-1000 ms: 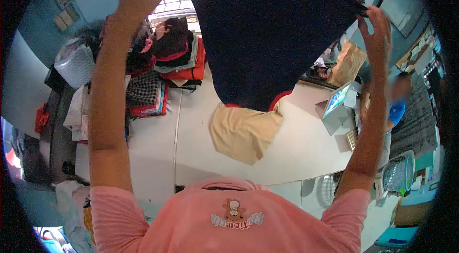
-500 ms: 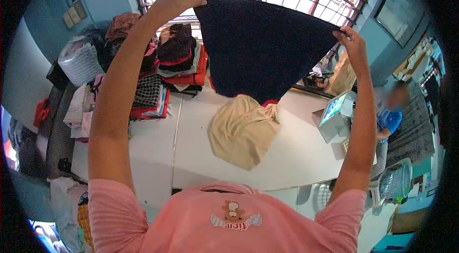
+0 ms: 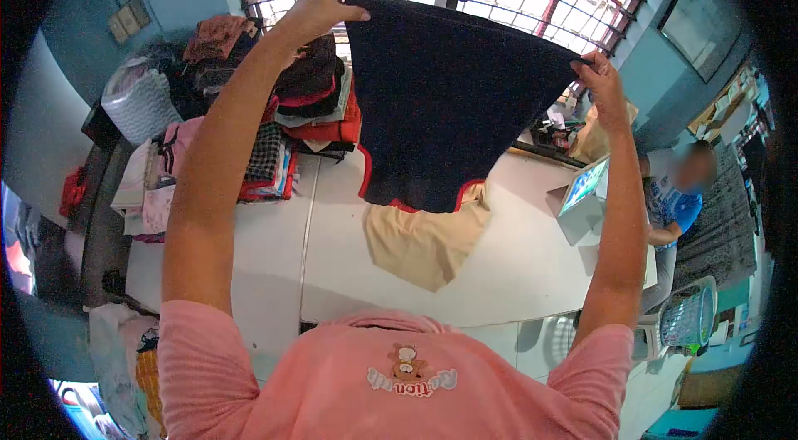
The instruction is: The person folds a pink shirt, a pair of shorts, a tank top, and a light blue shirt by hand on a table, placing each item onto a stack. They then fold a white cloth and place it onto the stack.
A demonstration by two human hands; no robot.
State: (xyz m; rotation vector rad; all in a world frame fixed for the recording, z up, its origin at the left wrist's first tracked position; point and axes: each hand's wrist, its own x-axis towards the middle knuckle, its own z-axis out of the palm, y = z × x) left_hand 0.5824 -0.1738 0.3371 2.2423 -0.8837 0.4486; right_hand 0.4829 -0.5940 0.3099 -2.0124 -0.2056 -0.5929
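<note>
The left hand point(image 3: 320, 14) and right hand point(image 3: 602, 84) are pinching 2 upper corners of the dark navy garment point(image 3: 440, 99), which is hanging between and below them, probably light, soft and limp, best held by those corners.

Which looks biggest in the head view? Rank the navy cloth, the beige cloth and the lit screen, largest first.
1. Navy cloth, by far, though held up off the table.
2. Beige cloth, partly hidden behind the first.
3. Lit screen.
</note>
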